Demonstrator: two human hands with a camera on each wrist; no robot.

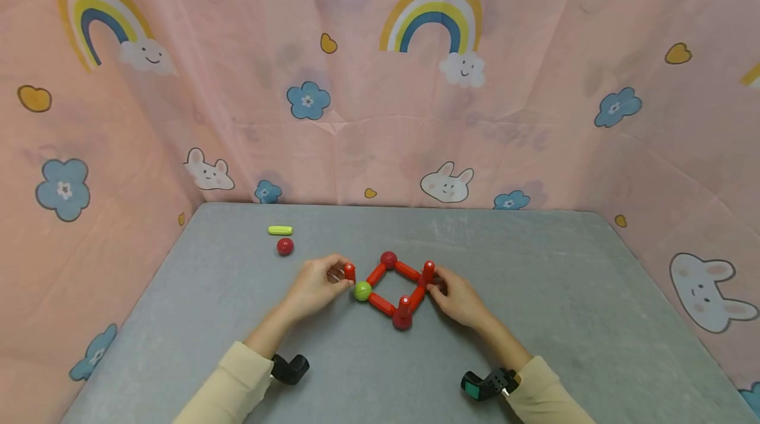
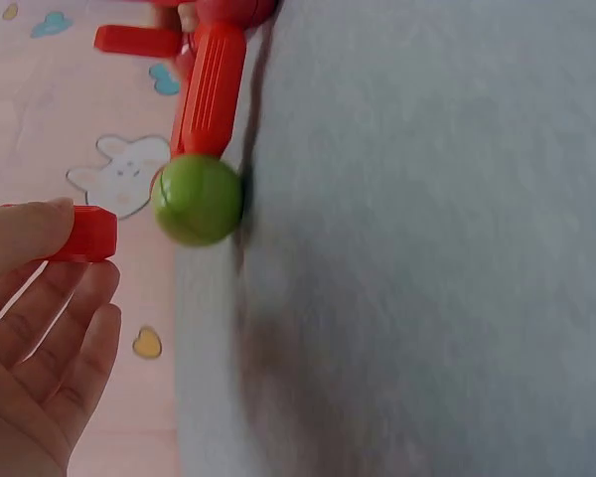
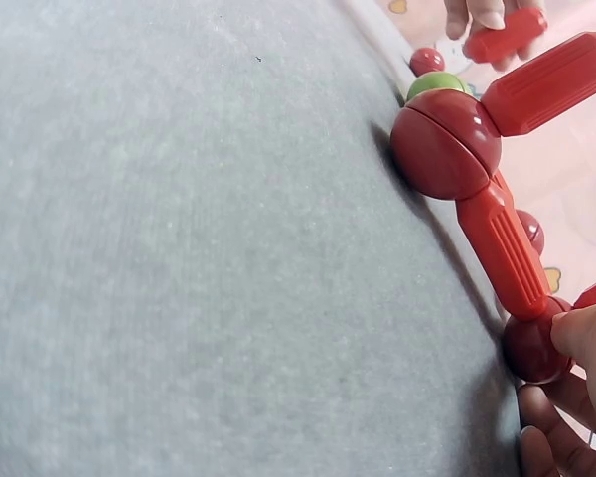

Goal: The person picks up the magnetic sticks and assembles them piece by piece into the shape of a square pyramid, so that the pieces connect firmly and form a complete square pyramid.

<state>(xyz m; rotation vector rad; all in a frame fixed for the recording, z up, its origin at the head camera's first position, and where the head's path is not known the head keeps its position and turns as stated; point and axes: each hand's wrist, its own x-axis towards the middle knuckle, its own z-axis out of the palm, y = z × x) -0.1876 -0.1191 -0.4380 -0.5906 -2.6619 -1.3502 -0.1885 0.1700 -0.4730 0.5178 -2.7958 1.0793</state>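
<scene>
Red rods (image 1: pixel 381 304) joined by balls form a diamond-shaped frame on the grey table. A green ball (image 1: pixel 363 291) is its left corner; red balls make the back corner (image 1: pixel 388 259), the front corner (image 1: pixel 402 322) and the right corner. One red rod (image 1: pixel 404 307) stands upright on the front ball, another (image 1: pixel 429 271) on the right ball. My left hand (image 1: pixel 316 287) pinches a loose red rod (image 2: pixel 91 235) between thumb and fingers, just beside and above the green ball, apart from it. My right hand (image 1: pixel 458 299) grips the right corner ball (image 3: pixel 536 348) with thumb and fingers.
A yellow-green rod (image 1: pixel 280 230) and a loose red ball (image 1: pixel 285 246) lie at the back left of the grey table (image 1: pixel 564 292). Behind and beside the table hangs a pink patterned cloth (image 1: pixel 368 147). Each wrist wears a black camera mount (image 1: pixel 289 369).
</scene>
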